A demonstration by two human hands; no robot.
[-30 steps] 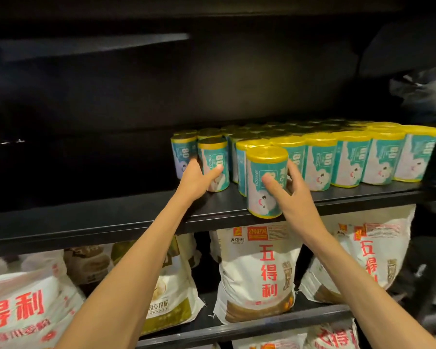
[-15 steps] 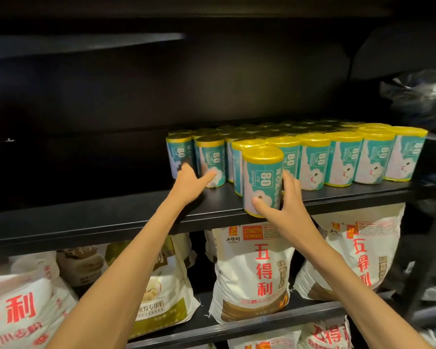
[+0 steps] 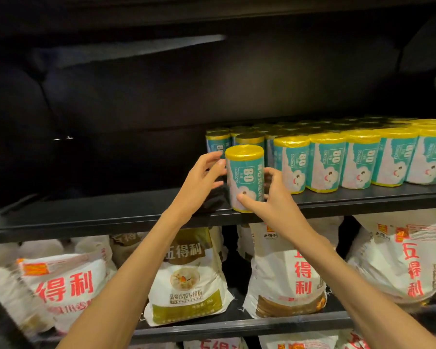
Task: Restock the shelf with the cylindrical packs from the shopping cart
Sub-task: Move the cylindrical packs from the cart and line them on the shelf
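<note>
A teal and white cylindrical pack (image 3: 244,176) with a yellow top stands at the front edge of the black shelf (image 3: 111,215). My right hand (image 3: 267,200) grips its lower right side, thumb across the front. My left hand (image 3: 202,182) is against its left side, fingers spread and touching the pack. Behind and to the right, several rows of identical packs (image 3: 358,159) stand upright on the shelf. The shopping cart is out of view.
The left half of the shelf board is bare and dark. A shelf below (image 3: 237,323) holds large white flour bags (image 3: 186,280) with red lettering. Another dark shelf board (image 3: 136,49) hangs overhead.
The pack in my right hand has slid left along the shelf's front edge. My left hand left the back packs and came up against this pack's left side.
</note>
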